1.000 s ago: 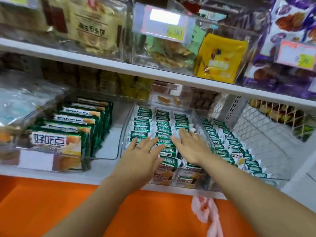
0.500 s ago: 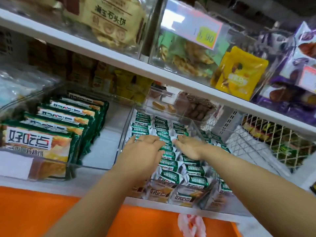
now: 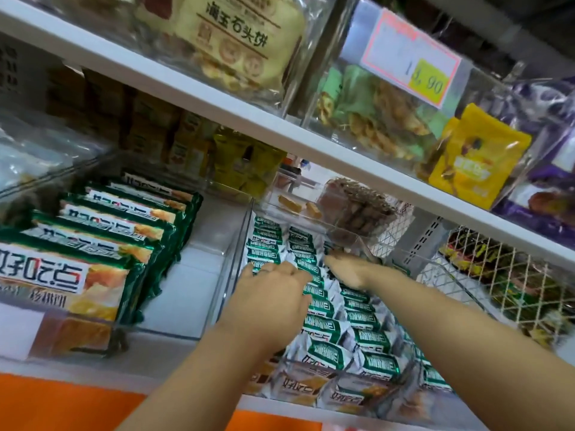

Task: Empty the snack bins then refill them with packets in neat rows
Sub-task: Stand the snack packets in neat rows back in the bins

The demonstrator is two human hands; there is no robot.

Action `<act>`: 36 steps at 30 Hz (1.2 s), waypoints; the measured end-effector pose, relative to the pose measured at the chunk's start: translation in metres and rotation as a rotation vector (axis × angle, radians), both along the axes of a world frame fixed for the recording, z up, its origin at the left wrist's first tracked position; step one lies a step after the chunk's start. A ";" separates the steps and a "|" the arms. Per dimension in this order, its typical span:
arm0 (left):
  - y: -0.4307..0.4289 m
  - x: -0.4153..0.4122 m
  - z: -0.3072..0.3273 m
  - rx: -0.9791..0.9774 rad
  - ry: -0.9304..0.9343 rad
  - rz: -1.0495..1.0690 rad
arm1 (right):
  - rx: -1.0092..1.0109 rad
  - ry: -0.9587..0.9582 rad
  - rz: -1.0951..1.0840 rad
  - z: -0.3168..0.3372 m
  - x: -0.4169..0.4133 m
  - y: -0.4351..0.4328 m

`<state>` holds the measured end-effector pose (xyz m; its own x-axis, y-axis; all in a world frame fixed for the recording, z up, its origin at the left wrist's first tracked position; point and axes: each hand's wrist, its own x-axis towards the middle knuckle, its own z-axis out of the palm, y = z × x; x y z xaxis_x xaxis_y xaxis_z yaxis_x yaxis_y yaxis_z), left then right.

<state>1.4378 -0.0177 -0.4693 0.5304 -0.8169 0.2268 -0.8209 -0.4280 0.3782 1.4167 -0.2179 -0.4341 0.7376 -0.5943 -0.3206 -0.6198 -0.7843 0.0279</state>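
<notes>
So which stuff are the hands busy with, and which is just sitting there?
In the job:
- small green packets
- their clear bin
- left hand and right hand, both on those packets

Just sitting there:
- big green packets, untouched
- yellow pouch
- price tag
- purple bags
- wire basket

Small packets [image 3: 323, 334] fill bin [image 3: 238, 253] right of larger packs [image 3: 102, 275].

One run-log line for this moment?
phase: refill | left hand: pressing on small packets | right hand: resting further back | clear bin: packed
</notes>
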 end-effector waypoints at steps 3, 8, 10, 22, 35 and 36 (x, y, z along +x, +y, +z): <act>-0.001 0.001 0.000 -0.027 0.009 -0.002 | 0.045 0.074 0.003 0.006 0.001 -0.004; -0.005 0.000 0.000 -0.020 -0.005 0.004 | 0.003 -0.206 0.036 -0.003 0.018 -0.027; -0.006 0.001 0.000 -0.019 -0.010 0.004 | 0.100 -0.162 -0.008 -0.010 0.018 -0.027; 0.019 0.017 0.035 -0.132 -0.040 -0.030 | -0.008 -0.160 0.585 0.014 -0.108 0.088; 0.048 0.003 0.020 0.207 -0.007 -0.082 | -0.093 -0.661 0.541 -0.034 -0.106 0.085; 0.049 0.003 0.021 0.215 -0.002 -0.089 | -0.084 -0.620 0.532 -0.035 -0.108 0.086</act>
<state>1.4404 0.0312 -0.4485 0.4539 -0.8900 0.0433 -0.8595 -0.4245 0.2847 1.3083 -0.1324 -0.4691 0.9562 -0.1186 0.2676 -0.0876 -0.9883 -0.1251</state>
